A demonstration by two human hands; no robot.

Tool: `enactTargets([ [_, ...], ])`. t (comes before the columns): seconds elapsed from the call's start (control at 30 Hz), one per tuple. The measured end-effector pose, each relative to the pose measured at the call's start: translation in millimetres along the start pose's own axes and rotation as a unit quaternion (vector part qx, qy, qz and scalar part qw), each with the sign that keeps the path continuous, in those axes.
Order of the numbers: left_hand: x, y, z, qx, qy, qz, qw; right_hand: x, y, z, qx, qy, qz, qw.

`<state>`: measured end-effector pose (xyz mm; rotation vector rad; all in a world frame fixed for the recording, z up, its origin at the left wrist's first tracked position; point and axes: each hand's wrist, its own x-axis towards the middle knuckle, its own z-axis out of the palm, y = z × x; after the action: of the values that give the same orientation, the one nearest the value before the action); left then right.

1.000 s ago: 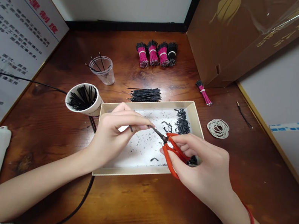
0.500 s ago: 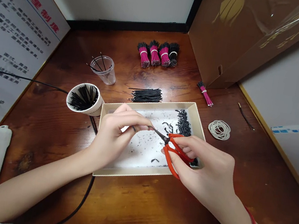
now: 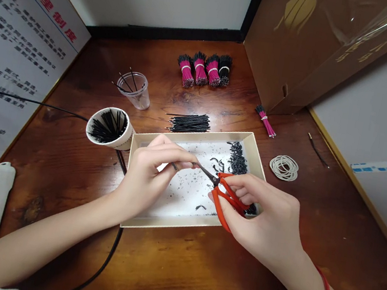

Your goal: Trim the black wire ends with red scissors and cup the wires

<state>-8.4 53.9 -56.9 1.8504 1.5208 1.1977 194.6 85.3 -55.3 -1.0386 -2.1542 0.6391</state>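
Over the shallow cardboard box (image 3: 170, 228), my left hand (image 3: 151, 172) pinches a short dark wire (image 3: 174, 166), mostly covered by the fingers. My right hand (image 3: 266, 216) is wrapped round the red handles of small scissors (image 3: 222, 209). Their dark blades reach left to the left fingertips, at the wire's end; whether they touch it is too small to tell. Inside the box lie black offcuts (image 3: 238, 158), heaped at the right end, with tiny bits scattered on the white bottom. Just behind the box is a pile of black wires (image 3: 189, 123).
A paper cup of black wires (image 3: 125, 141) stands left of the box, a clear plastic cup (image 3: 141, 99) behind it. Banded pink-and-black wire bundles (image 3: 200, 69) lie at the back. Rubber bands (image 3: 283, 168) and a small pink bundle (image 3: 266, 121) sit right. A black cable (image 3: 111, 255) runs under the box.
My right hand and the scissor handles have shifted very slightly left and up, the handles a little closer together. My left hand stays in place.
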Motion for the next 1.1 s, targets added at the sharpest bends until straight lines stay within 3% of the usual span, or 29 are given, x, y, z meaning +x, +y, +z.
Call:
enactTargets([
  [1.1, 0.5, -1.0, 0.1, 0.002, -0.001, 0.005, 1.000, 1.0, 1.2, -1.9, 0.004, -0.009, -0.013, 1.000],
])
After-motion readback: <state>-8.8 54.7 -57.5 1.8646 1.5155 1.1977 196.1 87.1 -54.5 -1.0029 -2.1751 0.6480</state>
